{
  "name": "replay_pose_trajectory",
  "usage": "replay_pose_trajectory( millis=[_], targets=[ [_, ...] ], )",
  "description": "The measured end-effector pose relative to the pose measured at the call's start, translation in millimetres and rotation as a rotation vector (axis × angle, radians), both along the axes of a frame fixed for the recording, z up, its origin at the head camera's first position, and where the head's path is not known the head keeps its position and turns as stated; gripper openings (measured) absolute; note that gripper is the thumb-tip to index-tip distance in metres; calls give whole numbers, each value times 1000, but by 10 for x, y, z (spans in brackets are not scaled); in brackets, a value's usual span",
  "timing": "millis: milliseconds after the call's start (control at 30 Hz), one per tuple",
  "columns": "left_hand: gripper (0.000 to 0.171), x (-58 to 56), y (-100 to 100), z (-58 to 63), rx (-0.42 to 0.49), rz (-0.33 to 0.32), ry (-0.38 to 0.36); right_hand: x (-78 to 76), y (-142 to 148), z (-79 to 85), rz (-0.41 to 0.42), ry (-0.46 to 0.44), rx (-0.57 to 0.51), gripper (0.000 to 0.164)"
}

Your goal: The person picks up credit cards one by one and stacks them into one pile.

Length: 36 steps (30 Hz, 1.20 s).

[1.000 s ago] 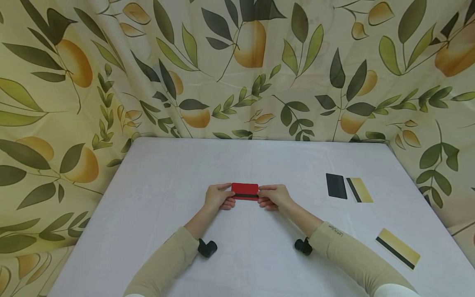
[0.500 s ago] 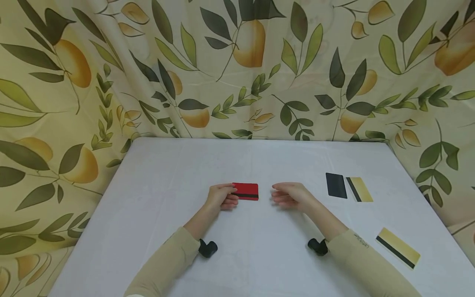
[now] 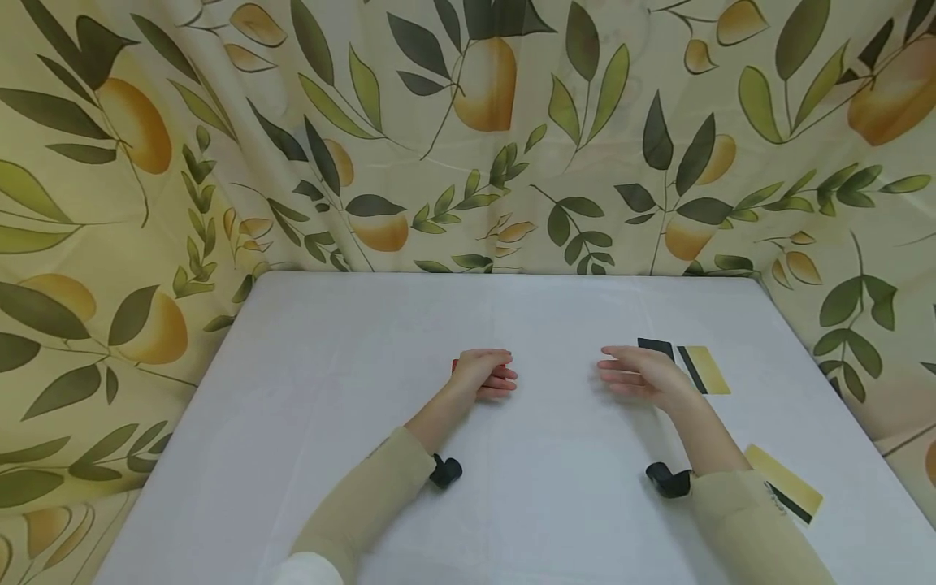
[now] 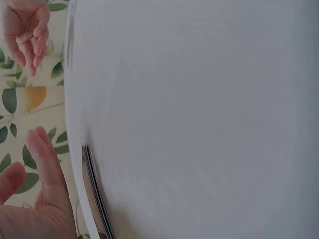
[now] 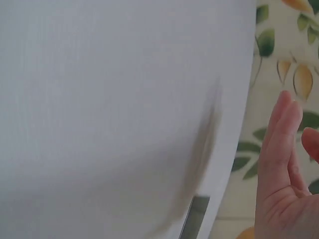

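Note:
My left hand point(image 3: 483, 374) hovers over a red card point(image 3: 455, 365) in the head view, covering all but its edge. Its fingers are extended and hold nothing, as the left wrist view also shows. There, layered edges of a thin card stack point(image 4: 97, 191) lie on the table below the hand. My right hand point(image 3: 643, 374) is raised over the right half of the table, fingers straight with nothing in them. It partly hides a black card point(image 3: 656, 347). Beside that card lies a gold card point(image 3: 705, 370) with a black stripe.
Another gold card point(image 3: 793, 483) with a dark stripe lies near the right sleeve, which partly covers it. A white cloth covers the table point(image 3: 366, 325). A leaf-and-fruit patterned curtain point(image 3: 453, 187) hangs behind the table and along its sides.
The right hand has let go of the red card and moved right toward the black card. The left hand has released the red card too and shifted right across it.

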<state>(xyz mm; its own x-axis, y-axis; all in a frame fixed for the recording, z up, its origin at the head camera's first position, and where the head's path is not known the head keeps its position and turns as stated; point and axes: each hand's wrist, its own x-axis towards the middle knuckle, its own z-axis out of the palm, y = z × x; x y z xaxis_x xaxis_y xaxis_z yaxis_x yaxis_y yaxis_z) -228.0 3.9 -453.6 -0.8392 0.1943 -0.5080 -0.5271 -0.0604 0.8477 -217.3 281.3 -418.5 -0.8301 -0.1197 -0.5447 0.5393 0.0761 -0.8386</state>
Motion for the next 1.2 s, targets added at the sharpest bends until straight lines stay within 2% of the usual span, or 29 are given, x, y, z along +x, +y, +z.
replay_pose_trajectory(
  millis=[133, 300, 467, 533, 733, 867, 1200],
  targets=[
    [34, -48, 222, -24, 38, -33, 9, -3, 217, 24, -23, 8, -13, 63],
    [35, -110, 490, -34, 107, -52, -9, 11, 453, 12, -13, 41, -14, 65],
    [35, -169, 726, -55, 134, -45, -31, 26, 668, -20, -14, 46, -12, 46],
    [38, -191, 814, -87, 154, -46, -35, 28, 745, -25, -23, 34, -23, 44],
    [45, -228, 1079, -127, 224, -109, -51, 31, 926, -19, -34, 9, 18, 70],
    [48, -219, 1258, -97, 259, -141, -46, 51, 1020, -35, -31, 22, 7, 78],
    [48, -203, 1638, -95, 258, -72, 38, 36, 1121, -118, -130, 33, -110, 85]
  ],
)
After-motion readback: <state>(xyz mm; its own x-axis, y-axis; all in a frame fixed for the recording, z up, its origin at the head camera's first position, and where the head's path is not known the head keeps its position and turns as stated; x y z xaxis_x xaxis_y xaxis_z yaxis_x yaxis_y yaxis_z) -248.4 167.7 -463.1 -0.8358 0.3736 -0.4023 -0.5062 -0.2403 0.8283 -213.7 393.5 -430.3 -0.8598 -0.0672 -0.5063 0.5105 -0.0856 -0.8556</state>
